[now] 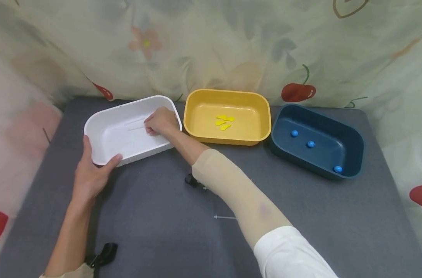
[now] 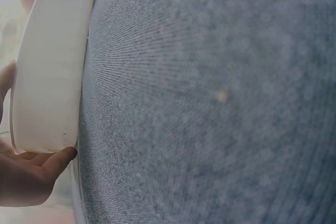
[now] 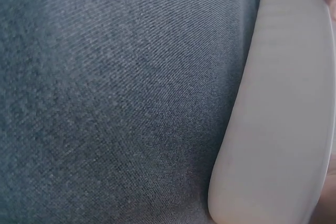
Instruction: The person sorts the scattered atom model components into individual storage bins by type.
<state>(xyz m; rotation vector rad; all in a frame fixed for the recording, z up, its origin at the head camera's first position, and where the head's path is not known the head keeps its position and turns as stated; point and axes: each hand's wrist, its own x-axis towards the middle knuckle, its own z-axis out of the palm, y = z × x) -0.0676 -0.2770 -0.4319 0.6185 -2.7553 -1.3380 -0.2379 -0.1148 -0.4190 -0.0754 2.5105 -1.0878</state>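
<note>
Inside a white bin [image 1: 108, 135], my right hand [image 1: 160, 121] has its fingers curled and appears to pinch the end of a thin white cable tie [image 1: 136, 128]. Beside it lies another thin white strip; the fingertips hide where the strips end. My left hand [image 1: 89, 175] holds the near left corner of the bin, thumb on the front rim and fingers against the left side. The left wrist view shows those fingers [image 2: 50, 166] touching the bin's outer wall [image 2: 50, 77]. In the right wrist view, the bin's front wall [image 3: 278, 103] hides most of the right hand.
A yellow bin [image 1: 228, 139] with several small yellow pieces [image 1: 225, 126] stands at the back middle. Right of it, a dark blue bin [image 1: 319, 116] contains blue balls [image 1: 310, 144]. Another cable tie [image 1: 225, 217] lies on the grey table [image 1: 162, 231], partly under the right arm.
</note>
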